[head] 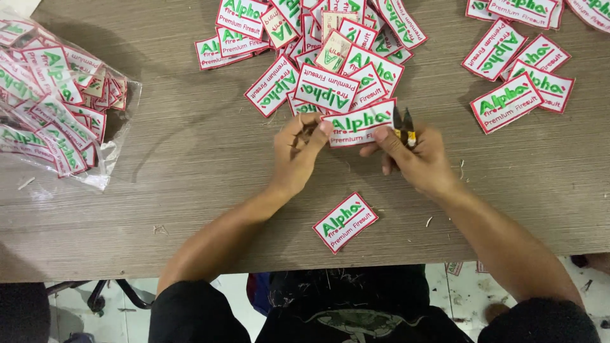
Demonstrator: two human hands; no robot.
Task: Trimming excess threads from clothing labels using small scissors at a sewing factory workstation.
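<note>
Closest to me, just below where my hands meet, one lone patch (pixel 345 222) lies flat near the table's (pixel 190 190) front edge, tilted a bit, well apart from the rest. It's white with a red border and green and red lettering, same as all of them.

Both hands have hold of one patch (pixel 359 124) between them. Left hand (pixel 295 155) pinches its left end, thumb on top and fingers curled shut underneath. Right hand (pixel 416 159) pinches the right end with the thumb pressed on the face, and that same hand also has a small pair of thread snips (pixel 403 124) tucked in it. Their dark blades poke up past my fingers, right beside the patch's right edge. Can't tell if the blades are touching the border or just next to it.

Straight past my grip, away from me, there's a big messy pile of patches (pixel 318 44), overlapping every which way, some flipped to show the tan back. The nearest ones are almost touching the one I'm holding. Off to the right of my right hand sits a smaller loose bunch of patches (pixel 521 70). Way over left of my left hand, a clear plastic bag (pixel 54 95) stuffed with more of them lies on its side, mouth toward the middle. Little thread bits (pixel 462 168) are scattered on the wood near my right wrist.
</note>
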